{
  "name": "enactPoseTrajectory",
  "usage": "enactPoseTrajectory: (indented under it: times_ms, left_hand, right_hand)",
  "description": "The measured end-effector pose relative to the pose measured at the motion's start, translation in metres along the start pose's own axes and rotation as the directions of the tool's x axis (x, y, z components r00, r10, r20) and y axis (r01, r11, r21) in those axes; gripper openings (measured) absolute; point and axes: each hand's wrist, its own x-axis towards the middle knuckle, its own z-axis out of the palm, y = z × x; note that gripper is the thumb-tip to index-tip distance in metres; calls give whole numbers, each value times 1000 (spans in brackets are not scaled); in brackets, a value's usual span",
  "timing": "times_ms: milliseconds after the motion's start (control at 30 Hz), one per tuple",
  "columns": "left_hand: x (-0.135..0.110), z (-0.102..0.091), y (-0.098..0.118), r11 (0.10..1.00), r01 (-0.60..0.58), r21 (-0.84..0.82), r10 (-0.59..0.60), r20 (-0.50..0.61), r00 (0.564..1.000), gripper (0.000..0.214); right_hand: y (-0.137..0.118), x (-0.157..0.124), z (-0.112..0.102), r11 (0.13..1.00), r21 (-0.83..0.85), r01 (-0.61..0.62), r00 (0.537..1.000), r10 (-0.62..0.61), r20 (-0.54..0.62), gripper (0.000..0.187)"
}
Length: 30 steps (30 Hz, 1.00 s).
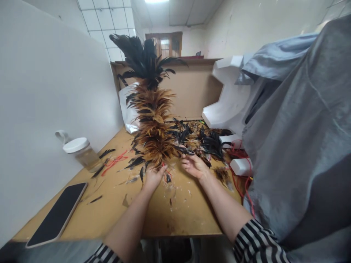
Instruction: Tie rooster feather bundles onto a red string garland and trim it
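A tall bundle of feathers (156,106), much like a feather duster, stands upright over the table, with long black plumes at the top and tiers of brown feathers below. My left hand (154,178) is closed around its lower end, where some red string shows by the thumb. To the right, my right hand (196,166) is raised just above the tabletop with its fingertips pinched on a dark feather (187,150). Behind that hand lies a heap of loose black and brown feathers (197,133).
On the wooden table (175,215) are a phone (59,213), a lidded jar of liquid (86,155) and red strings (116,160). White foam pieces (240,167) and red cord (248,193) lie at right, beside hanging grey cloth (296,120). A cardboard panel (196,91) stands behind.
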Motion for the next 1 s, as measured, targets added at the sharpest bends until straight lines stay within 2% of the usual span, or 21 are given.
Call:
enactPoseTrajectory:
  times_ms: [167,400,567,667,833,1000]
  left_hand:
    - [1,-2,-9,999,8,51,-9,13,1000,23]
    - [0,-4,-10,1000,-6,-19,7,39,999,26]
    - [0,-3,-8,998,-9,-65,11,40,999,26]
    - [1,-3,-10,999,-18,-52,20,45,999,25]
    - [2,-4,-14,999,-26,-33,28,58,998,26]
    - [0,-2,-7,995,-8,-97,13,56,998,23]
  right_hand:
    - [0,0,-10,999,8,-31,999,31,-41,33]
    - [5,1,-5,986,-127,-110,984,91,-152,43]
    - [9,1,-5,994,-81,-71,981,54,-186,50]
    - [8,2,-8,996,-72,-57,977,41,-209,47]
    - [9,3,-7,976,-181,-123,976,85,-203,44]
    - [11,3,-5,982,-175,-73,983,42,-178,48]
